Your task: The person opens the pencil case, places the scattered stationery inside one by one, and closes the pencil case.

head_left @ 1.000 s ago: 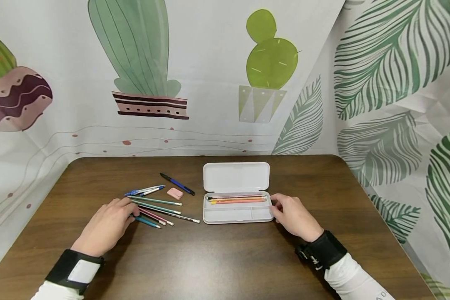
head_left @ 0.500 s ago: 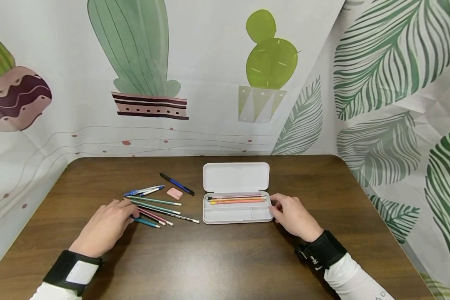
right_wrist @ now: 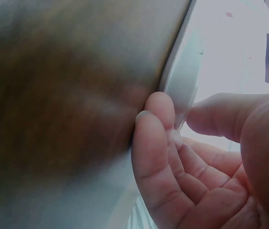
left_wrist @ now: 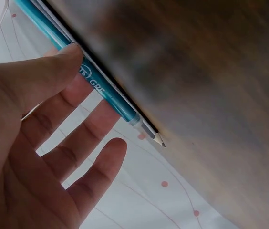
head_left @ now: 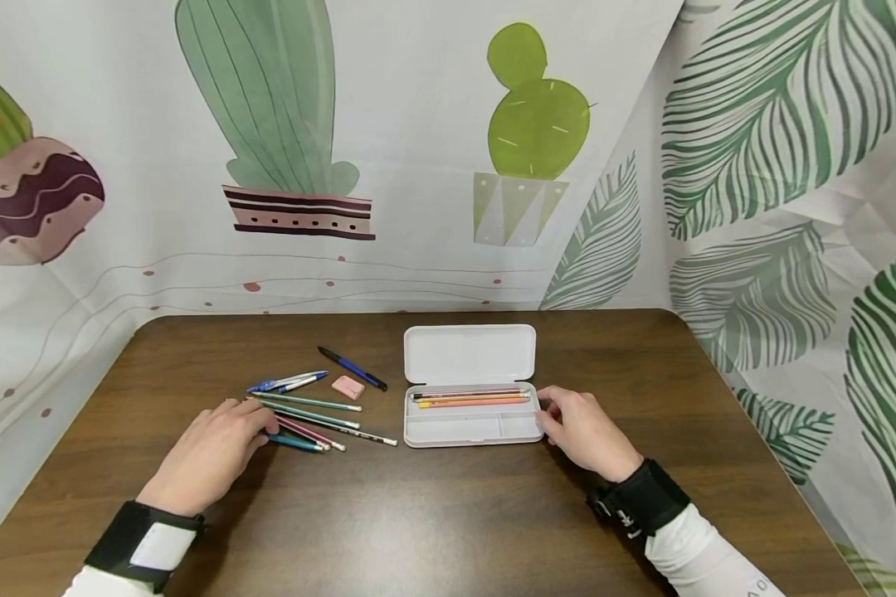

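Note:
My left hand (head_left: 212, 454) is at the near left end of a loose group of pencils. It pinches a teal pen (left_wrist: 103, 93) between thumb and fingers, and a sharpened pencil tip (left_wrist: 160, 139) shows alongside the pen's tip. Beside it lie maroon pencils (head_left: 309, 433), a black-and-white patterned pencil (head_left: 373, 434) and green pencils (head_left: 314, 401). At the centre stands an open white pencil case (head_left: 448, 429), holding several pencils (head_left: 474, 400) in its rear compartment. With thumb and fingers, my right hand (head_left: 586, 431) holds the case's right end.
Behind the pencils lie blue-and-white pens (head_left: 287, 381), a pink eraser (head_left: 348, 387) and a blue-black pen (head_left: 353, 368). The case's raised lid (head_left: 470, 354) leans back. A printed cloth (head_left: 418, 166) hangs behind the brown table (head_left: 418, 531).
The teal pen has shifted slightly, and its tip now lies against the nearest maroon pencil's end. My right hand and the case have stayed in place.

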Demonstrator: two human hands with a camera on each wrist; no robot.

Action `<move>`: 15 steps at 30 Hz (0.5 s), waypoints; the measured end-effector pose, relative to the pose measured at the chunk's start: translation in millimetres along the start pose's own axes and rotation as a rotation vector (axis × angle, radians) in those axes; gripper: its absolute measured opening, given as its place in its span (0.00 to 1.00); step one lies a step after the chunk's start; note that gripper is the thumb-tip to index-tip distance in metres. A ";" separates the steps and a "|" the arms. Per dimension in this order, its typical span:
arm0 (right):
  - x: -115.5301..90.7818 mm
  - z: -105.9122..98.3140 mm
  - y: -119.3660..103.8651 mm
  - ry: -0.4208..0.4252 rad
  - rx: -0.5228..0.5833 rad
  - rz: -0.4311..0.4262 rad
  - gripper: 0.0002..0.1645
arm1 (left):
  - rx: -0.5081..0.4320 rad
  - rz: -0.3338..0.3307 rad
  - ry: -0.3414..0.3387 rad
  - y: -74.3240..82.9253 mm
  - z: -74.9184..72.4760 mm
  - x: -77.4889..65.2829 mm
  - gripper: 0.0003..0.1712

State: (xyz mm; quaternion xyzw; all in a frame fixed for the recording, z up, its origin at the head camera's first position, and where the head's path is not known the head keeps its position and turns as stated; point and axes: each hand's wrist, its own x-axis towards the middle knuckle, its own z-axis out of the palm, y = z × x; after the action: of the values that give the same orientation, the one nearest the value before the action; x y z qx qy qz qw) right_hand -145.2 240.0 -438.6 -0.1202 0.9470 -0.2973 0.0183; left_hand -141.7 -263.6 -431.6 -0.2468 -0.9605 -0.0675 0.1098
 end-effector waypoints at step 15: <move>0.6 1.3 0.4 0.012 -0.006 -0.005 0.18 | -0.012 0.045 0.072 8.3 -5.3 3.4 0.14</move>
State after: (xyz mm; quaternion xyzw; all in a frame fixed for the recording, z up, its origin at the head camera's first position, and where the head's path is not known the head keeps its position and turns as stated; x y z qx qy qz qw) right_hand -145.8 239.5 -439.9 -0.1210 0.9477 -0.2951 0.0113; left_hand -139.6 -255.8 -425.0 -0.2663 -0.9497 -0.0795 0.1442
